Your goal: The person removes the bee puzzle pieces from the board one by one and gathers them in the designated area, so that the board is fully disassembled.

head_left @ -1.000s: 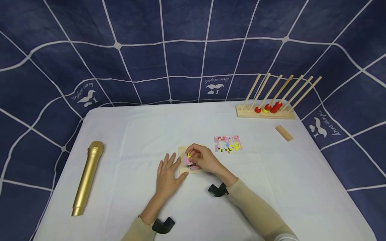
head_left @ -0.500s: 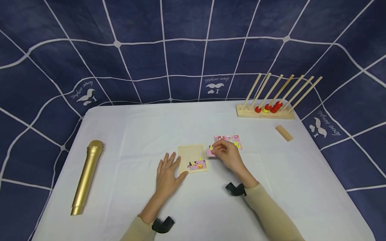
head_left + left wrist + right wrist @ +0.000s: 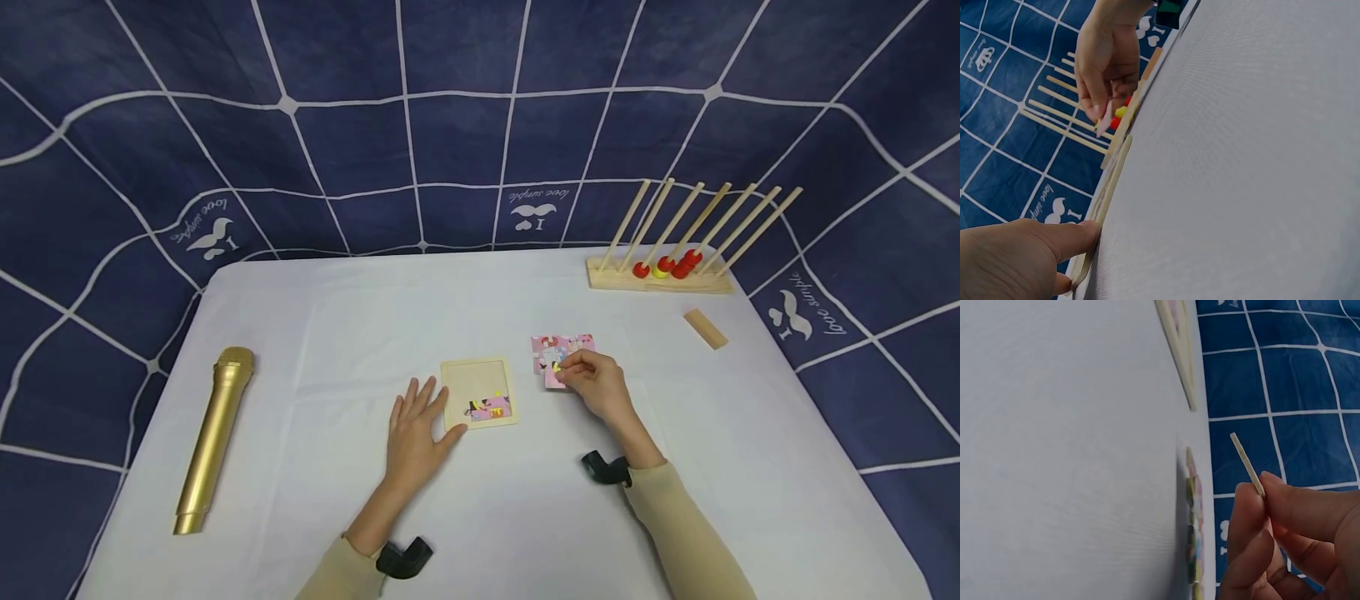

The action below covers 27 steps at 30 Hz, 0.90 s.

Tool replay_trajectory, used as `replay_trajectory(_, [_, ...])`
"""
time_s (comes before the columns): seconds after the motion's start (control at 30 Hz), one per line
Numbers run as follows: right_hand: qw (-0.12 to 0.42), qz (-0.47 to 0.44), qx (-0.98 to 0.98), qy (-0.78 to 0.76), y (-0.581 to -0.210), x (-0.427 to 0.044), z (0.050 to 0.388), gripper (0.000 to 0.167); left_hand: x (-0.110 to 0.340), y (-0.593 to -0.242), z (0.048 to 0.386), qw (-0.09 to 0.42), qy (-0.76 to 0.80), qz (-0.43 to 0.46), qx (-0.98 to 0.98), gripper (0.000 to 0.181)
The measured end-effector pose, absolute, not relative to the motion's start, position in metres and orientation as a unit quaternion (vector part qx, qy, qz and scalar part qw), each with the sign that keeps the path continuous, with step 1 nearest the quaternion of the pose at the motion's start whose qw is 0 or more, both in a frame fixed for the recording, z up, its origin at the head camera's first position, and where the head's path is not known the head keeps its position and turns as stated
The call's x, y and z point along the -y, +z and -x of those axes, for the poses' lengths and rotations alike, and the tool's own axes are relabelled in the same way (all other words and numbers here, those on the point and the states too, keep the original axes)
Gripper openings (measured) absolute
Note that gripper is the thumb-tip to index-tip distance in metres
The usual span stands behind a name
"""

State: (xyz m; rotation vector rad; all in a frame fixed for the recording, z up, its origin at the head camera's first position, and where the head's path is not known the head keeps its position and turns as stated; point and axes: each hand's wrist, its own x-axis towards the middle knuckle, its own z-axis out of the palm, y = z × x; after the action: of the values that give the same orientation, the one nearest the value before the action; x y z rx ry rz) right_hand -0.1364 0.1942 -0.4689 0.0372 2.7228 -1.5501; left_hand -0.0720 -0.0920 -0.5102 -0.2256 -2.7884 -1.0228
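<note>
A pale wooden puzzle tray (image 3: 480, 369) lies flat in the middle of the table, with pink and yellow puzzle pieces (image 3: 491, 407) in its lower right. My left hand (image 3: 414, 437) lies with fingers spread, thumb and fingertips against the tray's left edge. Between thumb and fingers my right hand (image 3: 600, 387) pinches a pink puzzle piece (image 3: 553, 380). In the right wrist view the held piece (image 3: 1247, 464) is seen edge-on, raised off the table. Joined picture pieces (image 3: 547, 346) lie just behind and under that hand, partly hidden by it.
At the left lies a gold microphone (image 3: 213, 442). A wooden counting rack (image 3: 660, 283) with upright rods and red and yellow beads stands at the back right. A small wooden block (image 3: 705, 329) lies before it. Dark blue gridded cloth (image 3: 450, 142) hangs behind the table.
My right hand has moved from over the tray rightward to the joined pieces, carrying the pink puzzle piece. The pieces in the tray came into sight. My left hand stayed put.
</note>
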Motion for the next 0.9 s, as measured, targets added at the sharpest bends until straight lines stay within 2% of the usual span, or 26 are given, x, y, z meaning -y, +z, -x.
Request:
replay_trajectory(0.4, [0.035,0.011,-0.879,-0.475,-0.483,-0.193,0.137,0.008,0.092,-0.510,0.071,0.081,-0.345,0.074,0.932,0.066])
replay_trajectory(0.9, [-0.002,0.018,-0.897,-0.441,-0.486,-0.185,0.136,0.009,0.092,-0.512,0.072,0.082,-0.340,0.074,0.934,0.066])
